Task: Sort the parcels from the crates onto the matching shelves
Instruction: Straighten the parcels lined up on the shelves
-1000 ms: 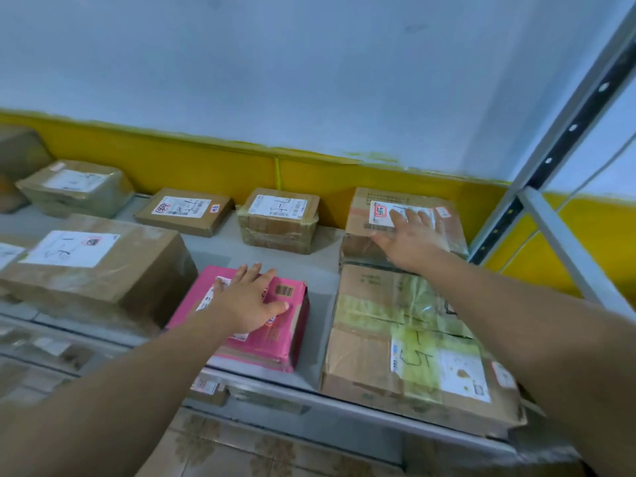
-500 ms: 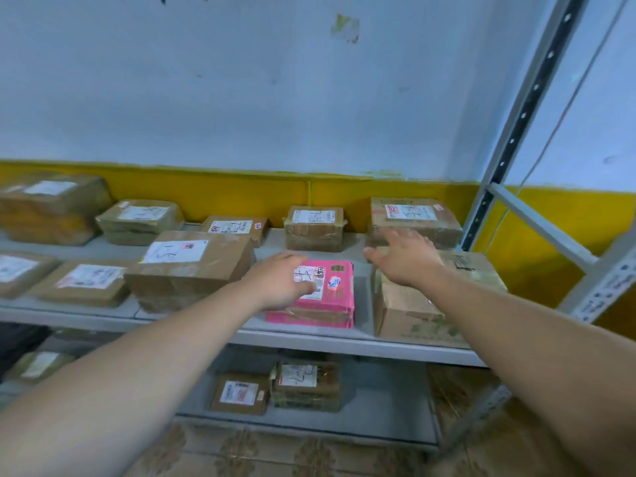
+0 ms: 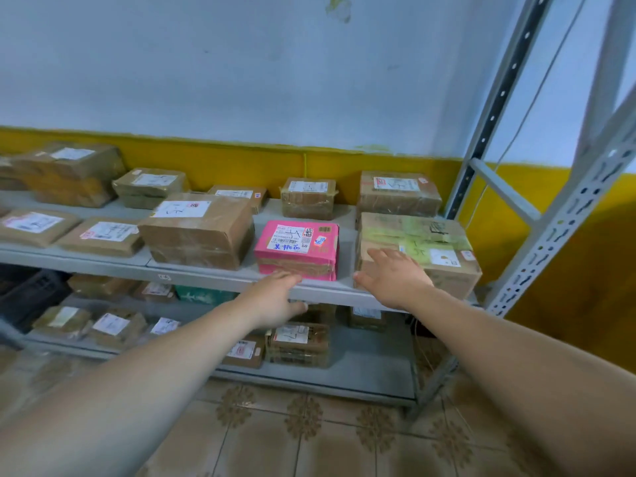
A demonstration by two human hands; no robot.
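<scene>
A pink parcel (image 3: pixel 297 249) with a white label lies on the grey upper shelf (image 3: pixel 206 277), between a brown box marked 1-5 (image 3: pixel 198 230) and a large brown box with green tape (image 3: pixel 418 251). My left hand (image 3: pixel 275 299) hovers at the shelf's front edge just below the pink parcel, fingers relaxed and holding nothing. My right hand (image 3: pixel 392 278) is spread open in front of the green-taped box, close to its near face and holding nothing.
Several more brown parcels line the back and left of the upper shelf. The lower shelf (image 3: pixel 361 376) holds several small parcels. A perforated metal upright (image 3: pixel 564 215) stands at the right. A dark crate (image 3: pixel 31 297) sits at the far left. Tiled floor lies below.
Both hands have drawn back from the parcels toward me: the left came off the pink parcel's top, the right off the back and front right boxes. The view has pulled away from the shelf.
</scene>
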